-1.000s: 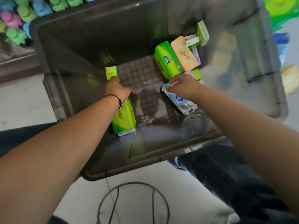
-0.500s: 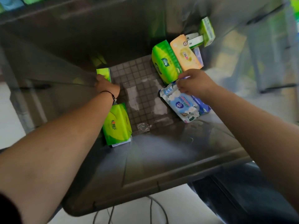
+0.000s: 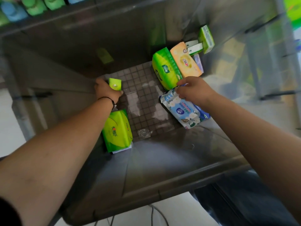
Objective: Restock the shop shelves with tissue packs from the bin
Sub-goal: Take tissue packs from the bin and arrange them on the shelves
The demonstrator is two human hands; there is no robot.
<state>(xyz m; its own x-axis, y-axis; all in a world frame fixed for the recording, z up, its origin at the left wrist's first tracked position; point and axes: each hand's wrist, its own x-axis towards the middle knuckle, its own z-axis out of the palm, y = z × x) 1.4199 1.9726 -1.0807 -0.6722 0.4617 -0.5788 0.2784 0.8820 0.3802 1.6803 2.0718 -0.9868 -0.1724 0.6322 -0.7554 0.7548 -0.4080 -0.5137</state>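
Note:
Both arms reach down into a deep grey bin [image 3: 162, 185]. My left hand [image 3: 105, 91] grips a small bright green tissue pack [image 3: 115, 84] near the bin's left wall. Below that wrist lies a larger lime-green tissue pack [image 3: 117, 131] flat on the bin floor. My right hand [image 3: 195, 91] pinches the top edge of a white and blue wipes pack [image 3: 180, 111]. Behind it lean a green tissue pack [image 3: 166, 67] and an orange tissue pack [image 3: 185, 60].
Small green and white boxes [image 3: 206, 39] stand in the bin's far right corner. A scrap of clear plastic [image 3: 144, 132] lies on the gridded floor. Green and blue bottles [image 3: 34, 5] line a shelf at top left. A wire ring [image 3: 156, 212] lies on the pale floor.
The view has closed in on the bin. My left hand has lifted the small green pack a little off the wall; my right hand stays on the wipes pack's top edge.

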